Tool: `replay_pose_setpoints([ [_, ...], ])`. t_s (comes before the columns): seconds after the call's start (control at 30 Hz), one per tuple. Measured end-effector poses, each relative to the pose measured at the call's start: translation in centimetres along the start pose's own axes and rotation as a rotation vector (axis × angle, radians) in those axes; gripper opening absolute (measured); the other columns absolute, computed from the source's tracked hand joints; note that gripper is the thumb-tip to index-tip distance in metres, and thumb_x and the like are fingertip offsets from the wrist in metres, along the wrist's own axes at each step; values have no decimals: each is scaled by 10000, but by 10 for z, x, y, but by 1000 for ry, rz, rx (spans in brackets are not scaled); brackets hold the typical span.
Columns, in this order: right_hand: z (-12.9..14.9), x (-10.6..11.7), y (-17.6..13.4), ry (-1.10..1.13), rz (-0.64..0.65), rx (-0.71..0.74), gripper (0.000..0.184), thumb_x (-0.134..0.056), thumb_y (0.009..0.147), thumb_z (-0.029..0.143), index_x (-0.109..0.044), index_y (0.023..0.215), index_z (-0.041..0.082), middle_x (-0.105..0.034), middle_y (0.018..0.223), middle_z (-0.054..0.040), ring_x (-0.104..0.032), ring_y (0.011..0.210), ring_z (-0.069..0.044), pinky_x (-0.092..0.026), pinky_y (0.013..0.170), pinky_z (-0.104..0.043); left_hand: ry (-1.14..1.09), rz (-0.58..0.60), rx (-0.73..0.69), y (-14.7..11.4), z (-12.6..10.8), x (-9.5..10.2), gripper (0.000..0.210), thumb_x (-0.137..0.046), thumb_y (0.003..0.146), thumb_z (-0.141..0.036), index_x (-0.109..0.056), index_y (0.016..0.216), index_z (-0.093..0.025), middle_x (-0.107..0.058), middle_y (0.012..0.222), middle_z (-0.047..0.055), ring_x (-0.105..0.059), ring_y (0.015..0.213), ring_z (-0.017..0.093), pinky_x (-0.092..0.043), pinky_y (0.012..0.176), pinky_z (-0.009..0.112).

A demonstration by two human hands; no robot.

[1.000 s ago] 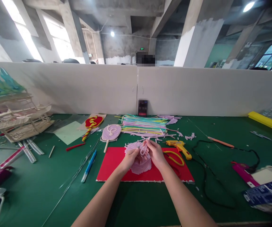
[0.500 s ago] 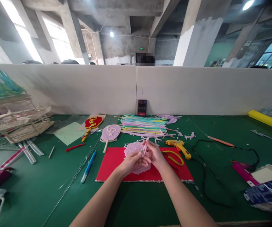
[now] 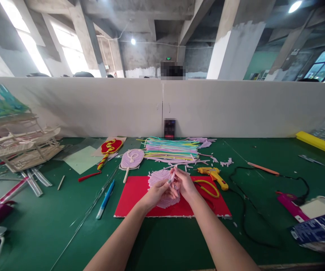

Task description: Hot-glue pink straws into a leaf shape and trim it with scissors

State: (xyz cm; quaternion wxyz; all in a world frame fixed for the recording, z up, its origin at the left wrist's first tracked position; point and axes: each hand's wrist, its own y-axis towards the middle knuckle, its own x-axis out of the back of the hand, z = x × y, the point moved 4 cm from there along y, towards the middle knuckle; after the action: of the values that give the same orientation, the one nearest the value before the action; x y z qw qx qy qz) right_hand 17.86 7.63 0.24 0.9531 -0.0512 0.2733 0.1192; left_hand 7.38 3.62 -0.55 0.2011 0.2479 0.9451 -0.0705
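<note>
Over the red board [image 3: 131, 197], my left hand [image 3: 156, 195] and my right hand [image 3: 185, 184] meet with fingers closed. Between their fingertips is a lilac pipe cleaner [image 3: 173, 176], partly hidden by the fingers. Beneath them lies a ribbed lilac pipe-cleaner panel [image 3: 156, 177], its middle covered by my hands. To the right, a yellow glue gun [image 3: 211, 174] rests by the board's corner, near a yellow loop [image 3: 211, 185]. A round lilac fan shape [image 3: 132, 159] with a pale handle sits just beyond the board's left corner.
Behind the board lies a bundle of coloured pipe cleaners [image 3: 170, 148]. A red and yellow fan [image 3: 112, 146] and a blue pen [image 3: 105, 199] are on the left, with a wooden model [image 3: 27, 150] farther out. Black cable [image 3: 244, 210] runs across the right side.
The fingers of both hands have shifted slightly around the lilac pipe cleaner. Everything else on the table stays in place.
</note>
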Motion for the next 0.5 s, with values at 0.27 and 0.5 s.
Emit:
replay_pose_setpoints([
  [0.27,-1,0,-1,21,-20,-8,372,-797,611,504,-660,721,176,-598,576,27,-474,358,-88,-343,326,-232,-8,9,22,-1,3,4,358,-692,780,-500,-604,817,-155,-685,697,28,-633,657,136,-481,688,261],
  [0.5,-2,0,-1,40,8,-3,359,-807,614,481,-676,721,164,-616,584,15,-495,361,-93,-345,316,-227,10,11,38,-2,3,6,372,-691,784,-497,-602,830,-139,-677,733,36,-637,685,139,-489,726,275],
])
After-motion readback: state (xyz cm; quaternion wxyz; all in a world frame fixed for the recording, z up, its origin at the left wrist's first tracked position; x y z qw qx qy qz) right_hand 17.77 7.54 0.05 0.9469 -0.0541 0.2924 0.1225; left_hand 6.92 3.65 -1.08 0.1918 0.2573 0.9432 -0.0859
